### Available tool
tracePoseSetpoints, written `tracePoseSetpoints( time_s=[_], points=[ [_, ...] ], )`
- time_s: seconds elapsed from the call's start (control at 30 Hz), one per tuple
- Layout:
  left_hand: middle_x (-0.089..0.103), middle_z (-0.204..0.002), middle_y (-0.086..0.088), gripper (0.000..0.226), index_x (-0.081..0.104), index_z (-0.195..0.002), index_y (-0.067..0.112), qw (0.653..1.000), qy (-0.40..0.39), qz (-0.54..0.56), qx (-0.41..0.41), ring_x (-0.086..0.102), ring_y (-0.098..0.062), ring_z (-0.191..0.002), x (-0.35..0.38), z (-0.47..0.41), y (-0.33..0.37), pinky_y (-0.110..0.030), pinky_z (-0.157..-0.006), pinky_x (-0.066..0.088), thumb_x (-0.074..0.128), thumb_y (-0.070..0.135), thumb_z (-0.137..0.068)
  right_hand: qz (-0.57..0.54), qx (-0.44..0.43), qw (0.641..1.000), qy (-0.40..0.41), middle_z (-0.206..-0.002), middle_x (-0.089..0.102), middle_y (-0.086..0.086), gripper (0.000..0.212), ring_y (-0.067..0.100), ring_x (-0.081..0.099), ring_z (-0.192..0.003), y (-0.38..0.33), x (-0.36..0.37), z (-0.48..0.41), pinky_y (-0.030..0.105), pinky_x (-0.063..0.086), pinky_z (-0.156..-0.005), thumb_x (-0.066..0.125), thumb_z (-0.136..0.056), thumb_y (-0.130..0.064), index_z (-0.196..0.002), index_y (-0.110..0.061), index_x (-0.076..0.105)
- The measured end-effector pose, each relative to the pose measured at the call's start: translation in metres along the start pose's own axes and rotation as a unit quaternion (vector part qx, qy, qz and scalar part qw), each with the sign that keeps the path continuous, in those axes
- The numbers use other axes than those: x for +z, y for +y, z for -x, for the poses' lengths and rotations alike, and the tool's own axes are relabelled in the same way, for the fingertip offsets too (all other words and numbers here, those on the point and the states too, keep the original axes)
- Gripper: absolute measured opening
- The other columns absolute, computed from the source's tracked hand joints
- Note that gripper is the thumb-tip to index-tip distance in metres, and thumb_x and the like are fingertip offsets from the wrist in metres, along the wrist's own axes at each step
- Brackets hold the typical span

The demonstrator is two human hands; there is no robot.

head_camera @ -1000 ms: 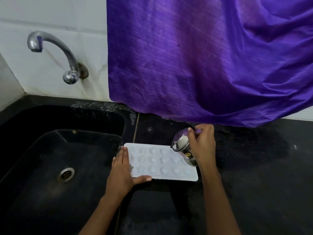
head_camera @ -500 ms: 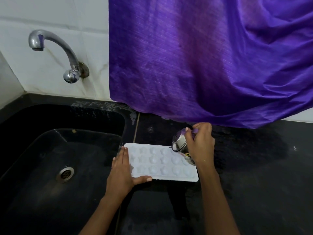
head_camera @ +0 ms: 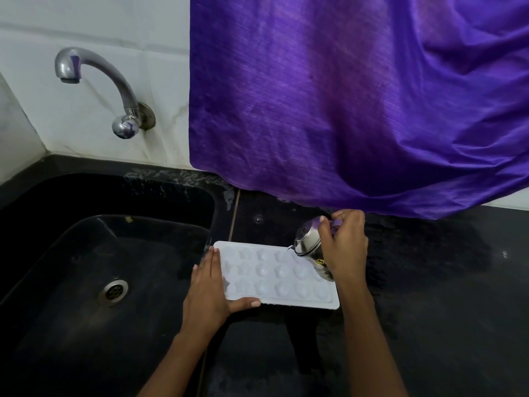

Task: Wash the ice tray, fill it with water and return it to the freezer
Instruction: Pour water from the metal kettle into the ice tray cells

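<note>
A white ice tray (head_camera: pixel 274 275) lies flat on the black counter, just right of the sink. My left hand (head_camera: pixel 207 293) holds its left end, fingers straight along the short edge and thumb under the near rim. My right hand (head_camera: pixel 343 249) grips a small steel jug (head_camera: pixel 307 243) by its handle and tilts it, spout down, over the tray's far right cells. Any poured water is too faint to make out.
A black sink (head_camera: pixel 94 270) with a steel drain (head_camera: pixel 113 290) fills the left. A steel tap (head_camera: pixel 100 81) juts from the white tiled wall above it. A purple cloth (head_camera: pixel 357 98) hangs down to the counter (head_camera: pixel 429 310) behind the tray.
The jug has shifted slightly right and back over the tray and stays tilted. My left hand and the tray have not moved.
</note>
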State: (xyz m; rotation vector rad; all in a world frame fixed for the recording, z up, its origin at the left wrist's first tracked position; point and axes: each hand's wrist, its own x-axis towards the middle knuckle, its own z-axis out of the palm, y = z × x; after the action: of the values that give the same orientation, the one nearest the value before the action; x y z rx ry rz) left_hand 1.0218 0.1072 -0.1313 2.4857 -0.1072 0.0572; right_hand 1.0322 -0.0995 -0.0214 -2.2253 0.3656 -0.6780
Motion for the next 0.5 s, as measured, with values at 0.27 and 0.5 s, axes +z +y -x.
tracePoseSetpoints(
  time_s=[0.27, 0.5],
  points=[
    [0.009, -0.157, -0.004, 0.158, 0.007, -0.149, 0.008, 1.000, 0.002, -0.024, 0.004, 0.010, -0.015, -0.144, 0.001, -0.001, -0.002, -0.029, -0.113, -0.006, 0.018, 0.104, -0.024, -0.033, 0.037, 0.999, -0.013, -0.101, 0.050, 0.014, 0.016, 0.008, 0.042, -0.070, 0.004, 0.005, -0.006, 0.024, 0.035, -0.067, 0.054, -0.090, -0.018, -0.084, -0.007, 0.046],
    [0.008, -0.158, -0.003, 0.155, 0.006, -0.149, 0.009, 0.999, 0.005, -0.041, 0.004, 0.011, -0.013, -0.144, 0.002, -0.001, -0.003, -0.030, -0.113, -0.006, 0.016, 0.104, -0.026, -0.024, 0.004, 0.998, -0.055, -0.098, 0.042, 0.006, 0.014, 0.007, 0.041, -0.072, -0.007, 0.013, -0.009, 0.023, 0.035, -0.073, 0.055, -0.090, -0.018, -0.085, -0.008, 0.045]
  ],
)
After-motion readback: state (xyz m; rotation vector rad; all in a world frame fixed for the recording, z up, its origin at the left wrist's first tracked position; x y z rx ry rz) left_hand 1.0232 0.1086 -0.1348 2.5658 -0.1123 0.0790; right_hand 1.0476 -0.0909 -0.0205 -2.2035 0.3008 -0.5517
